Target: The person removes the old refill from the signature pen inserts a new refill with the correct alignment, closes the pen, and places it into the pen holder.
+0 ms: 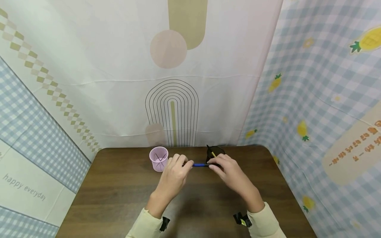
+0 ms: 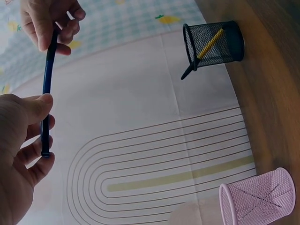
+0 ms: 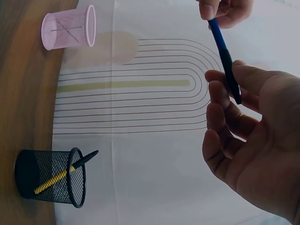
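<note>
A blue pen (image 1: 200,165) with a black grip is held level above the table between both hands. My left hand (image 1: 173,175) pinches its blue end between thumb and fingers. At the dark end, my right hand (image 1: 230,172) pinches it with thumb and forefinger, the other fingers curving alongside in the right wrist view. Behind the right hand stands a black mesh cup (image 2: 215,44), partly covered in the head view. A yellow pen with a black end (image 3: 56,180) leans inside it. Just left of my left hand is a pink mesh cup (image 1: 158,159) with dark crossing lines.
The brown wooden table (image 1: 119,191) ends at a hanging white cloth (image 1: 119,109) with printed arches. A blue checked cloth (image 1: 297,99) hangs at the right. Another checked cloth (image 1: 32,119) hangs at the left.
</note>
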The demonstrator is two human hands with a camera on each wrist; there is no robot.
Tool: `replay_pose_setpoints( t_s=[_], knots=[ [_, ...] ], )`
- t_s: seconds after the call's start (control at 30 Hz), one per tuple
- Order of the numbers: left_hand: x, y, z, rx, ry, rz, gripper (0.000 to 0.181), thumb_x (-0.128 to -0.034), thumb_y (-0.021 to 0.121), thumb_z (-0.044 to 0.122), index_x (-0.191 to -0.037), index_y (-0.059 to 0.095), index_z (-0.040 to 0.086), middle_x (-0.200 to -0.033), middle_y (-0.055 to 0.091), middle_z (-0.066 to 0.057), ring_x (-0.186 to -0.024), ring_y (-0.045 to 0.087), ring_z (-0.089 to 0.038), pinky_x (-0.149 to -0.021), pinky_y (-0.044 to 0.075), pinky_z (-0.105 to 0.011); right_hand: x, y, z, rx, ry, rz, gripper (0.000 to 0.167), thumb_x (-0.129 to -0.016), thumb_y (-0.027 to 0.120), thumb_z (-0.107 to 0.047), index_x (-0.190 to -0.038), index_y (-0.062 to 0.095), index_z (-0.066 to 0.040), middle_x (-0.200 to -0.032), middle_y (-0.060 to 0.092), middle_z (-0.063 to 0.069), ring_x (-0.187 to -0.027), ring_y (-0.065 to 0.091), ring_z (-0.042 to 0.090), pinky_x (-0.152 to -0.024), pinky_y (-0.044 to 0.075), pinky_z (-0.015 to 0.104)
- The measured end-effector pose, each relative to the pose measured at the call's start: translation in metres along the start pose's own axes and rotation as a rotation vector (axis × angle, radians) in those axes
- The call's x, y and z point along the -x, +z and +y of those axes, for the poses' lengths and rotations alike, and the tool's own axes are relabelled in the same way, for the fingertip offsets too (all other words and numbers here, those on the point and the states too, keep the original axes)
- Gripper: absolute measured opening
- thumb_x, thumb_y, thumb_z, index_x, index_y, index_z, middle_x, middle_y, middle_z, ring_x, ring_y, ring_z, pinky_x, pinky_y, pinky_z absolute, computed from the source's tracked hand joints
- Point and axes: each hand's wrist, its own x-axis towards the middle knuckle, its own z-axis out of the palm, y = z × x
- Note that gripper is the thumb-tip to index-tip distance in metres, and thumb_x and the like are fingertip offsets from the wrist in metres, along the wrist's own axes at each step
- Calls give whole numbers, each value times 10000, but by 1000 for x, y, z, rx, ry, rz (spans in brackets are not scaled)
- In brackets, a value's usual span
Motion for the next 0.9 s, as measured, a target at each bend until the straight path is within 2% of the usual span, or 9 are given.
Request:
replay_pose_setpoints(
  t_s=[0.2,0.3,0.67,0.9],
  knots=[
    [0,-1,1,-12,30,20,196,-976,543,36,-1022,725,91,-887,578,-35,-811,530,-233,-671,414,-349,-3,-3,0,-44,47,-31,83,-976,701,-152,-1019,772,-143,-938,696,-75,-804,566,50,-703,513,267],
    [0,-2,1,-21,39,24,204,-976,536,29,-1020,726,90,-878,572,-36,-803,526,-232,-670,415,-350,-3,-1,0,-60,47,-25,72,-965,713,-143,-996,777,-130,-927,702,-72,-799,572,46,-700,518,262],
    [-2,-3,1,-40,36,19,213,-965,534,17,-1028,727,78,-899,588,-46,-822,547,-237,-688,424,-345,-3,6,0,-101,16,91,43,-920,760,-129,-949,787,-144,-855,664,-91,-753,526,40,-655,482,227],
    [-3,-3,0,-19,20,15,198,-961,553,29,-1026,731,85,-898,593,-42,-820,553,-232,-684,429,-340,-2,9,3,-94,-4,142,111,-881,795,-91,-956,783,-172,-873,652,-93,-747,497,41,-616,462,206]
  ],
)
